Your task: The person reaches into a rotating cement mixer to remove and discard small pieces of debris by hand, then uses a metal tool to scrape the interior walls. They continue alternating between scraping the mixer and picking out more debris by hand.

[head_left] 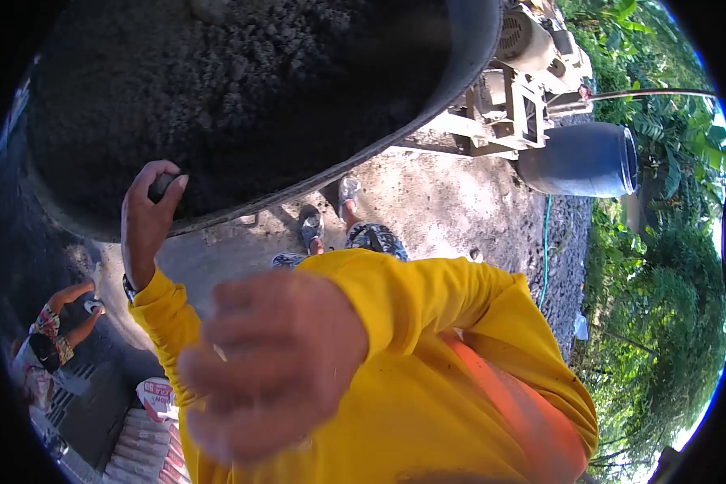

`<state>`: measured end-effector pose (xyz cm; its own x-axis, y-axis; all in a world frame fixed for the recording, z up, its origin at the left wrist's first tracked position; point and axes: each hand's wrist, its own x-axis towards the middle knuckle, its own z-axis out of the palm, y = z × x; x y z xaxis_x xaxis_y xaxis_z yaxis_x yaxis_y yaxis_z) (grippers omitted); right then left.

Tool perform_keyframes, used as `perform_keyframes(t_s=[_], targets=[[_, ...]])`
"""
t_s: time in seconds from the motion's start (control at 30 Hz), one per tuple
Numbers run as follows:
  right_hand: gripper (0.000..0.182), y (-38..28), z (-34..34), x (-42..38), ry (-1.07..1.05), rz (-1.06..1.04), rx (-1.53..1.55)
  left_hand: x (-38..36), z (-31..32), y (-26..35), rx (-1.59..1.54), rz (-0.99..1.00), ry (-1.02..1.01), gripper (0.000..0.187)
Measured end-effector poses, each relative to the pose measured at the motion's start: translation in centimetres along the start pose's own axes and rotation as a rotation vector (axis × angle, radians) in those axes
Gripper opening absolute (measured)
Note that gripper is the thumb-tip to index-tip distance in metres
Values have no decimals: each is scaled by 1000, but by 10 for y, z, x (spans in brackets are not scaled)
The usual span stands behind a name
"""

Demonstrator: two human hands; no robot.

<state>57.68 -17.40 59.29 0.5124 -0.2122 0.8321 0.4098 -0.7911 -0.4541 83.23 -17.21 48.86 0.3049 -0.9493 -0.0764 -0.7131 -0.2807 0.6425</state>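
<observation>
My left hand [149, 210], with a dark band at its wrist, pinches a small dark lump [161, 187] between thumb and fingers. It is at the lower edge of a large dark drum [363, 157], and whether it touches the drum is unclear. Rough grey, wet-looking mix [242, 77] lies inside the drum. Close to the camera, in front of my yellow-sleeved torso, is my right hand [274, 363]. Motion smears its fingers, and no object in it can be made out.
A motor [524, 40] on a metal frame [512, 109] and a blue barrel [581, 160] stand at the upper right. A green hose [547, 242] crosses the ground. Another person [47, 347] bends at lower left, near stacked reddish-white pieces [141, 448].
</observation>
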Motion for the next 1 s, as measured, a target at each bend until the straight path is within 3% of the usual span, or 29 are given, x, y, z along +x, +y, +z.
perform_keyframes(t_s=[0.03,0.07,0.13,0.17,0.2,0.23,0.33,0.43,0.53,0.57,0.67,0.77,0.83,0.93,1.0], targets=[[30,13,-5,-18,-25,104,-68,0,-5,3,-74,-42,-23,21],[21,33,-7,-44,-17,107,-147,0,-9,10,-149,-84,-39,21],[22,47,-20,-92,-124,464,-204,-6,-6,19,-375,-31,69,27],[23,51,-25,-118,-78,614,-237,-6,-2,13,-416,13,36,27],[26,48,-27,-144,-24,765,-281,-9,-1,12,-322,130,-122,27],[27,48,-32,-172,-1,873,-336,-7,0,2,-80,414,-303,30],[27,33,-52,-251,-23,1157,-480,-4,-5,2,-194,391,-376,34],[30,24,-64,-313,52,1315,-593,-11,-9,14,-306,228,-304,34],[29,22,-68,-356,171,1322,-630,-12,-12,7,-222,335,-302,33],[29,21,-67,-366,190,1335,-630,-13,-10,2,-197,403,-210,28],[29,25,-73,-389,252,1402,-593,-23,-16,19,-235,254,-159,30],[29,17,-68,-423,291,1531,-556,-42,-5,31,-549,149,26,30],[30,4,-64,-451,329,1612,-510,-58,6,63,-605,254,150,30],[34,-26,-59,-498,466,1789,-373,-91,44,110,-733,339,34,31],[39,-53,-51,-549,495,1959,-397,-111,87,122,-799,447,-161,33]])
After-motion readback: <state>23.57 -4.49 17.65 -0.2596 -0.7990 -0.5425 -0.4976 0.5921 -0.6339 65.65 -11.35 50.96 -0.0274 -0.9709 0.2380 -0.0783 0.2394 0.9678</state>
